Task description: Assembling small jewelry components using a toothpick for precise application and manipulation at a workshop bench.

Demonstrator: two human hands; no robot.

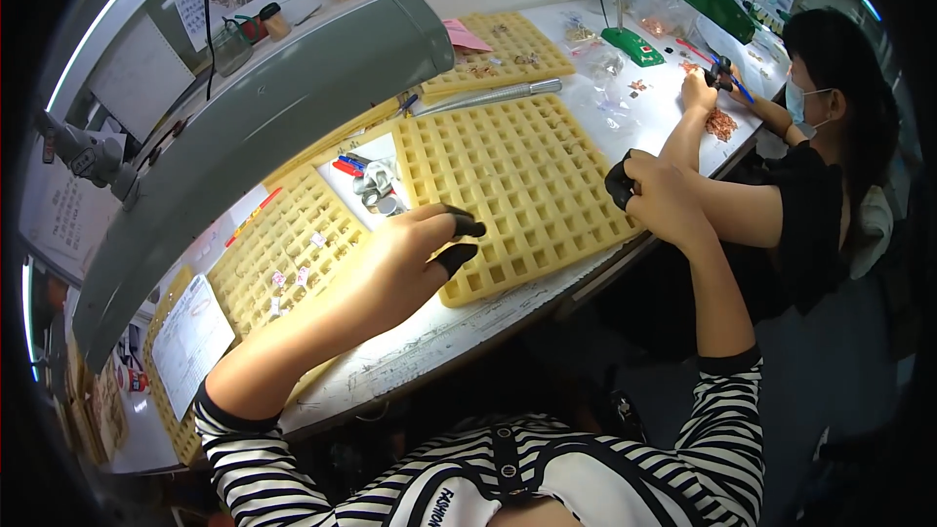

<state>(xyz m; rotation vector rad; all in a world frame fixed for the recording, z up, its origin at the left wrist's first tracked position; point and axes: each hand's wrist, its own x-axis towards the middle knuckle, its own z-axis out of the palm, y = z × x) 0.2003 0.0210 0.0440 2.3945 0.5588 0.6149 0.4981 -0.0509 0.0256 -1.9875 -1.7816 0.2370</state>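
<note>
Two black-capped fingers (459,239) of my left hand (405,259) pinch together at mid-frame over the yellow grid tray (508,185); whether they grip anything, I cannot tell. My right hand (659,197) curls shut at the tray's right edge. Any small part could slip into the wrong cell. The tray overhangs the table (429,342) and could tip.

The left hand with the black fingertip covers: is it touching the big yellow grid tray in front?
Cannot tell. In the head view the left hand overlaps the near edge of the yellow grid tray, but neither contact nor a gap shows plainly.
</note>
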